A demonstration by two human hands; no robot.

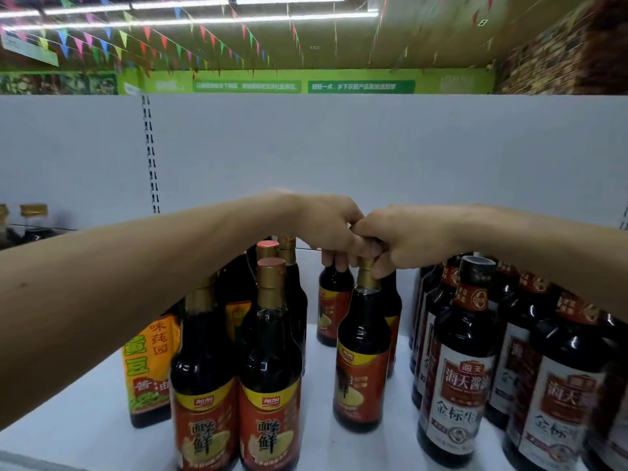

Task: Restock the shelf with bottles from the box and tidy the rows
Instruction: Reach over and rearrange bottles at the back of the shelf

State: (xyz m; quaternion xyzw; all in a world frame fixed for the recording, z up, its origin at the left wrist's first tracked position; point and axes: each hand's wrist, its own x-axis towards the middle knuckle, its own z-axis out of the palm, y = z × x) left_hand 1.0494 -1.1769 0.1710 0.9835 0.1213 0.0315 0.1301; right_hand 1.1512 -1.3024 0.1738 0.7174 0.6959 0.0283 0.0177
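we reach both arms over a white shelf in a shop, under strings of coloured flags and strip lights. our left hand is closed from above on the cap of a back bottle, which stands upright toward the rear of the shelf's middle gap. our right hand is pinched around the gold neck of a nearer bottle, also upright, just in front and to the right of the first. the two hands touch at the knuckles. a third bottle stands behind the nearer one, mostly hidden.

to the left, two red-labelled bottles stand side by side at the shelf's front edge, with more gold-capped ones in a row behind them. beside them, partly under our left forearm, sits a bottle with an orange and green label. to the right, dark bottles with white labels crowd together in several rows, blurred at the frame's edge. far left, on the next bay, gold-lidded jars stand in shadow. a plain grey back panel rises behind everything, with green banners above it.
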